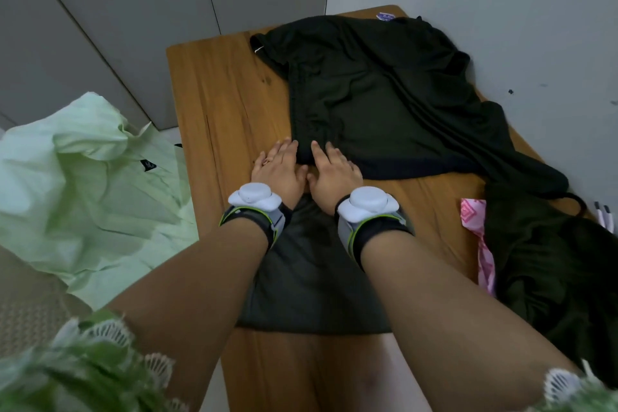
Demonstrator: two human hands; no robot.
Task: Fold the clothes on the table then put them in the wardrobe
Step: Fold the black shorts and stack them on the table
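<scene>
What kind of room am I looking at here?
Probably a bedroom or laundry corner at home: dark garments lie spread on a small wooden table, tall grey wardrobe-like panels stand behind, and a pale green shirt lies heaped to the left.

shirt (384,94) on table (217,84), hands before it

Bare forearms, 2 grey wristbands (366,227) with white round sensors, green lace-trimmed sleeves (83,368).

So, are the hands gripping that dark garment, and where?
Nothing is gripped. Both the left hand and the right hand lie flat with straight fingers at the near hem of the dark garment, pressing it.
</scene>
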